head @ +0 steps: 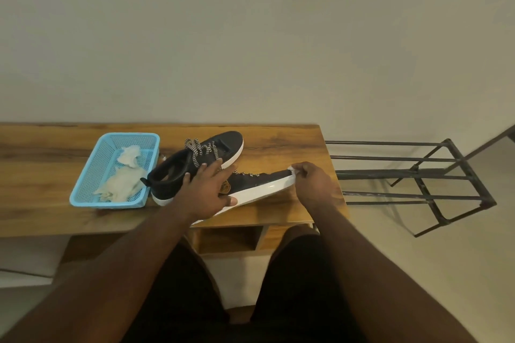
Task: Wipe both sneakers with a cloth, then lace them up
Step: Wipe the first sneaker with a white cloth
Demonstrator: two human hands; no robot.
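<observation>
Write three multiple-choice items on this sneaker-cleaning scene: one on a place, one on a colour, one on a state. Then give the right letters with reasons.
1. Where does the basket stand on the table?
A. right of the sneakers
B. left of the sneakers
C. under the table

2. What colour is the basket?
A. red
B. black
C. light blue

3. What is the right hand doing?
A. pinching a small white cloth at the toe of the near sneaker
B. resting flat on the table
C. reaching into the basket

Answers: 1 B, it sits left of the far sneaker, with white rags inside. 2 C, its mesh walls are light blue. 3 A, its fingers curl round the cloth at the toe while the left hand holds that sneaker steady.
</observation>
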